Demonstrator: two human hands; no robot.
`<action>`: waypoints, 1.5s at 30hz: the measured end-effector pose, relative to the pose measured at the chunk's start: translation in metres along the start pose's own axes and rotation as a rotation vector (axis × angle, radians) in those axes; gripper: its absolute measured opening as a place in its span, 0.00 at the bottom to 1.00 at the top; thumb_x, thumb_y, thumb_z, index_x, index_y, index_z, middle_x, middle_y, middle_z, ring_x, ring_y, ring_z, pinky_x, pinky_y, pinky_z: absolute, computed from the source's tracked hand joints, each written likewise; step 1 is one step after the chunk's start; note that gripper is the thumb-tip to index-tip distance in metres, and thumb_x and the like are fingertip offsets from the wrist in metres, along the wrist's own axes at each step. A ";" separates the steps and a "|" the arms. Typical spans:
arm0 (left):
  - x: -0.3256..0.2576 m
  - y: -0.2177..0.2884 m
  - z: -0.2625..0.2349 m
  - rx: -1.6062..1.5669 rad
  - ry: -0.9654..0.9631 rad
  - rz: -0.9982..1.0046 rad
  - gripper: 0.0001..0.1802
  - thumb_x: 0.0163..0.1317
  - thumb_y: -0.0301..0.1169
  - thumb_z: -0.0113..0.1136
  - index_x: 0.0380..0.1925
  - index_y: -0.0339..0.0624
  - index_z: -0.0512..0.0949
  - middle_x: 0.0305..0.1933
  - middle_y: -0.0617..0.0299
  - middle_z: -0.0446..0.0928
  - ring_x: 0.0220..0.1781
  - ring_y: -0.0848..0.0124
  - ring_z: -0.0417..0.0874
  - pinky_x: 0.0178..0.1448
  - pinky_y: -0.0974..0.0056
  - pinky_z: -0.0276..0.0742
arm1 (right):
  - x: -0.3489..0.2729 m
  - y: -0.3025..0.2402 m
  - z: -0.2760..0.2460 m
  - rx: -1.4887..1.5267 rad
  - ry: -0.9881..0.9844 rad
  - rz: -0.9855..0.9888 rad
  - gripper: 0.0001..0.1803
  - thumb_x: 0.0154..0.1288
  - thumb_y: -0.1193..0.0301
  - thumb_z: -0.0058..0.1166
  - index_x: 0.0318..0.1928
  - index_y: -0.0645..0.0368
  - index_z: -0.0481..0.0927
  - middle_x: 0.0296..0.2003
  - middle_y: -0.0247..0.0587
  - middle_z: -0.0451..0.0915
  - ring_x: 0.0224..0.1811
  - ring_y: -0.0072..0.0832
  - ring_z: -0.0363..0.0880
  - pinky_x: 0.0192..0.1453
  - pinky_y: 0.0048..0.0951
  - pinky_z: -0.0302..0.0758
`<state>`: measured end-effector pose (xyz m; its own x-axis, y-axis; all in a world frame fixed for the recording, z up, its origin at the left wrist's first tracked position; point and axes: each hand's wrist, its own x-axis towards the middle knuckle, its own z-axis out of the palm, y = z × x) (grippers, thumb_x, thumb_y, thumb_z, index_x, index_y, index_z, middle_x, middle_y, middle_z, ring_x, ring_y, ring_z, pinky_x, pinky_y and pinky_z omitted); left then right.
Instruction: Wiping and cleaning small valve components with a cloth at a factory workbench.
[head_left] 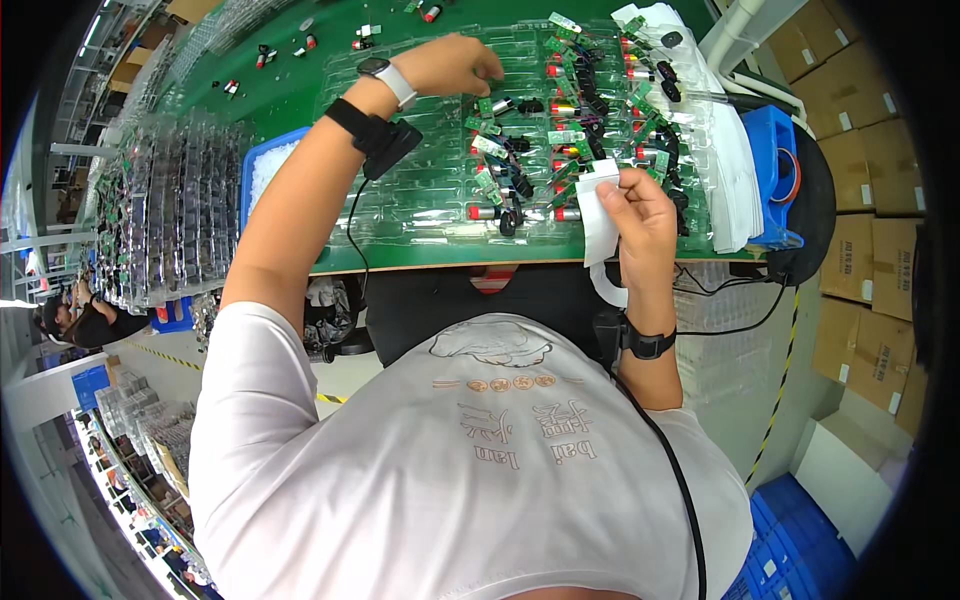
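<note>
My left hand [455, 66] reaches over the far part of a clear plastic tray [400, 170]. Its fingers are bent and a little apart, and nothing shows between them. Just below it, a small green circuit board [487, 106] lies at the top of a column of parts. Between thumb and fingers, my right hand [648, 212] grips a white paper strip [599, 222] whose curled end hangs past the table edge. Several assemblies with green boards, red-ended cylinders and black pieces [565, 140] fill the tray's right-hand columns.
Loose small parts [265, 57] lie on the green table [290, 95]. A blue bin [250, 185] with white contents stands left of the tray, beside stacked filled trays [170, 210]. On the right are white sheets [735, 190], a blue tape dispenser [768, 180] and cardboard boxes [850, 255].
</note>
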<state>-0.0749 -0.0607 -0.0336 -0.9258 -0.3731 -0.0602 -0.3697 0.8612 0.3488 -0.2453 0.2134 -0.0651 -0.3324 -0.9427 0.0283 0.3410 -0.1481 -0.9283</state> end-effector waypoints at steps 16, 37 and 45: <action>-0.103 0.054 -0.022 -1.559 1.161 0.167 0.11 0.60 0.22 0.56 0.44 0.41 0.77 0.38 0.63 0.79 0.41 0.70 0.79 0.48 0.67 0.73 | -0.003 -0.010 0.019 0.026 -0.011 0.008 0.04 0.64 0.74 0.55 0.38 0.61 0.76 0.30 0.30 0.78 0.30 0.13 0.74 0.36 0.15 0.69; -0.140 0.171 0.045 -1.529 0.864 -0.189 0.14 0.54 0.21 0.65 0.41 0.32 0.76 0.35 0.62 0.76 0.34 0.74 0.81 0.43 0.71 0.78 | 0.007 -0.051 0.104 0.004 -0.441 -0.096 0.06 0.61 0.72 0.57 0.34 0.62 0.76 0.42 0.43 0.76 0.37 0.21 0.75 0.42 0.21 0.72; -0.140 0.178 0.054 -1.392 1.040 -0.136 0.14 0.54 0.19 0.63 0.42 0.33 0.77 0.37 0.63 0.75 0.39 0.76 0.79 0.44 0.73 0.76 | -0.011 -0.035 0.105 -0.004 -0.286 -0.075 0.05 0.61 0.74 0.55 0.30 0.62 0.76 0.43 0.40 0.74 0.42 0.19 0.72 0.47 0.22 0.69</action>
<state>-0.0156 0.1637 -0.0134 -0.2579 -0.9394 0.2257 0.4207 0.1011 0.9015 -0.1615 0.1977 0.0055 -0.0948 -0.9752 0.1999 0.3211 -0.2200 -0.9211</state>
